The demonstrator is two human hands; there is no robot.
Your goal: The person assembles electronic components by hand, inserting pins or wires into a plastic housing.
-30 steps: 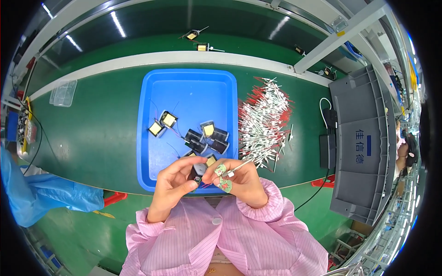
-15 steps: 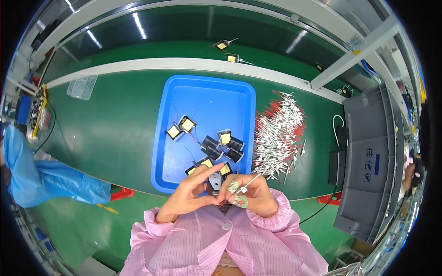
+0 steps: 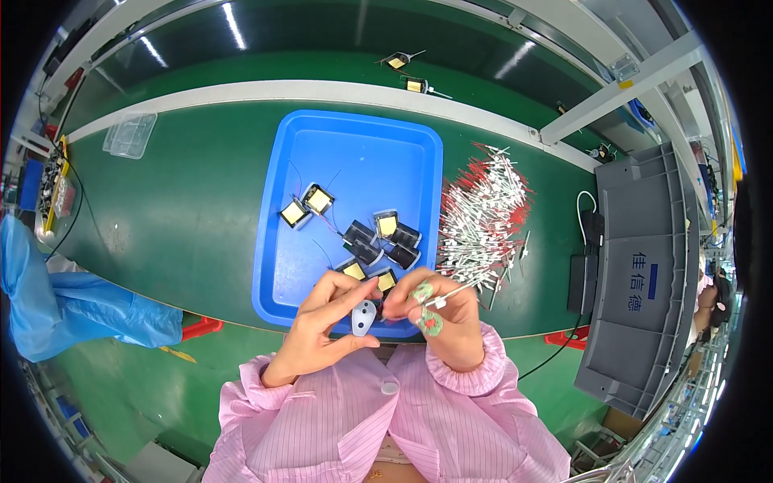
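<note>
Pink sleeves [image 3: 465, 361] lead to the left hand [image 3: 316, 333], its thumb and forefinger spread around a grey-ended component [image 3: 364, 319] over the near rim of the blue tray [image 3: 432, 165] — whether they press it I can't tell — and the right hand [image 3: 452, 324], pinching a white tie [image 3: 463, 288]. That component looks stiff, probably heavy; I'd hold its sides. Farther in lie yellow-faced parts [image 3: 319, 199]; past the green desk [image 3: 185, 209], two similar pieces [image 3: 415, 86].
</note>
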